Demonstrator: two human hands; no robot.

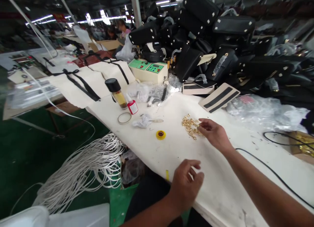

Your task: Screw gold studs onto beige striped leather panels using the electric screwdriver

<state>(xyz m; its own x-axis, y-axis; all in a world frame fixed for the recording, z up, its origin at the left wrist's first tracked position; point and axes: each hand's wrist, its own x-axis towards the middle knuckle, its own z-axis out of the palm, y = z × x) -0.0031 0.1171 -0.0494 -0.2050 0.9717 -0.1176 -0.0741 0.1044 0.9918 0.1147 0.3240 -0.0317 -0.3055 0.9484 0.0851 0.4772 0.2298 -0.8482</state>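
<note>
My right hand [216,134] is at the right edge of a small pile of gold-coloured metal fittings [188,124]. Its fingers reach out, slightly apart, with the tips close to or touching the nearest pieces; nothing shows in its grip. Nearer to me, my left hand [185,184] hovers over the table's front edge, fingers loosely curled and apart, nothing visible between them. A yellow round spool or tape [161,135] lies left of the pile. Beyond it are a thin pointed tool [157,121] and a crumpled whitish wad [142,121].
A red-and-white bottle [132,106], a black-capped jar [119,95] and a ring [124,118] stand or lie at left. A control box [148,72] and stacked black bags [188,62] line the back. A black cable [267,173] crosses at right. White cord [83,171] heaps below.
</note>
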